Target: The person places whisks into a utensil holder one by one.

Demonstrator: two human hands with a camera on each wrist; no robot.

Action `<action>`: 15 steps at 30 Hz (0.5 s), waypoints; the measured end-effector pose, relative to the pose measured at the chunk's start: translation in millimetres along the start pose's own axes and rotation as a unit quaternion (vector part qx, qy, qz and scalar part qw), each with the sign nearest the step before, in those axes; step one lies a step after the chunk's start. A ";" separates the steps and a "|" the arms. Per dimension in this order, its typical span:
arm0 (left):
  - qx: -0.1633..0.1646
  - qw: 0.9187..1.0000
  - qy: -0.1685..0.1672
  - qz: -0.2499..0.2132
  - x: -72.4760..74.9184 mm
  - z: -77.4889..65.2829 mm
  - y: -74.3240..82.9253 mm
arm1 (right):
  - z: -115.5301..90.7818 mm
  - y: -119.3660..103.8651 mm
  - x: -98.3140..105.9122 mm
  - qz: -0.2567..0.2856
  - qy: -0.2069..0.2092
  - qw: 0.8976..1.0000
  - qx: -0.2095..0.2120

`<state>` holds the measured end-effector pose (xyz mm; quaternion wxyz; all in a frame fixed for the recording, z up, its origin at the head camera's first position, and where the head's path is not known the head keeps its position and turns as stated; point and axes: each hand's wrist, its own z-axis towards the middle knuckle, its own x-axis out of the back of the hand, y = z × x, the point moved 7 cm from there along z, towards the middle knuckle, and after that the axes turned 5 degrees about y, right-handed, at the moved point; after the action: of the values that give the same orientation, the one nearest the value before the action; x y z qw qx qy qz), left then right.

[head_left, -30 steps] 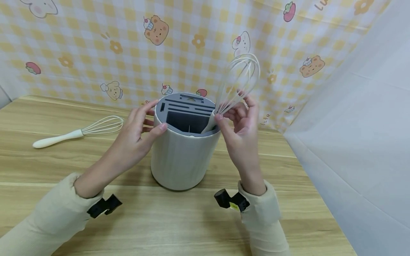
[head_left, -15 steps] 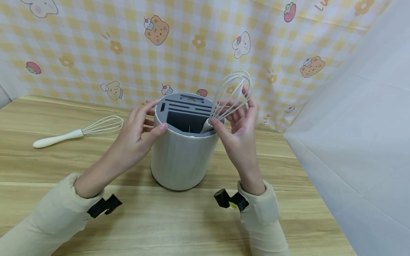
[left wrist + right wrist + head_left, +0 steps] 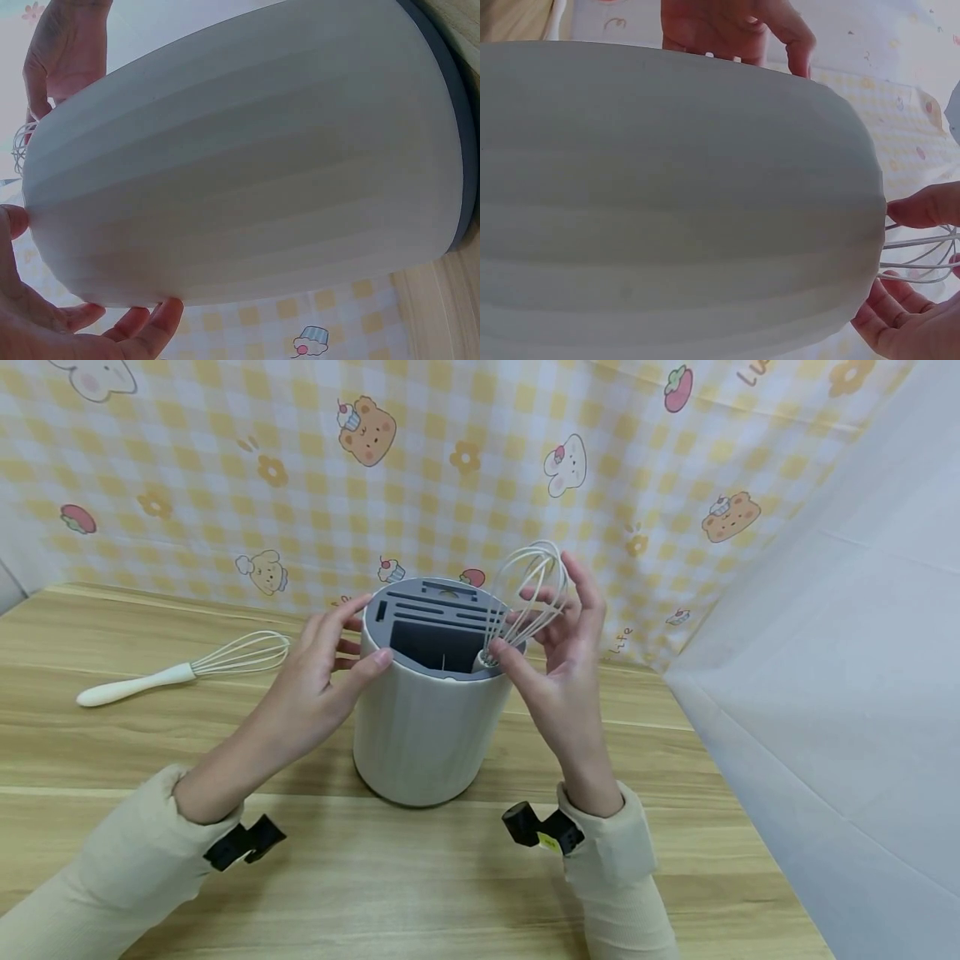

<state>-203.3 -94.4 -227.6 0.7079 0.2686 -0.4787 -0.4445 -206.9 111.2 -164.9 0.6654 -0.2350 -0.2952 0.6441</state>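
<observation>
A white ribbed knife-and-utensil holder (image 3: 427, 739) with a grey slotted top stands upright on the wooden table. Against its left side and rim, my left hand (image 3: 318, 681) holds it, thumb at the front and fingers behind. The handle of a white whisk (image 3: 484, 662) sits inside the large front compartment, at its right end; only the handle's top shows there. My right hand (image 3: 562, 681) pinches this whisk near the base of its wires, which rise above the rim. In the right wrist view, the thumb and fingers lie around the wires (image 3: 922, 241).
A second white whisk (image 3: 142, 685) lies on the table (image 3: 420, 885) to the left, wires toward the holder. Behind hangs a yellow checked cloth (image 3: 300, 510) with cartoon prints. A white sheet (image 3: 847, 635) slopes along the right side.
The whisk in my right hand has sunk lower into the holder and come more upright, its wires shifting down and left. My left hand and the holder stay in place.
</observation>
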 end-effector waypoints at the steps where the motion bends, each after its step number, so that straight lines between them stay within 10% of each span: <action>1: 0.000 1.000 0.000 0.000 0.0 0.0 0.0 | 0.1 -0.4 0.5 -0.004 0.001 1.000 0.001; 15: -0.002 1.000 0.003 0.001 0.2 0.4 0.3 | 1.8 -2.0 -0.4 -0.131 -0.051 0.990 0.020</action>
<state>-203.5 -94.5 -227.1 0.7101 0.2678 -0.4759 -0.4444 -206.7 110.5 -162.3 0.7327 -0.1476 -0.3445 0.5681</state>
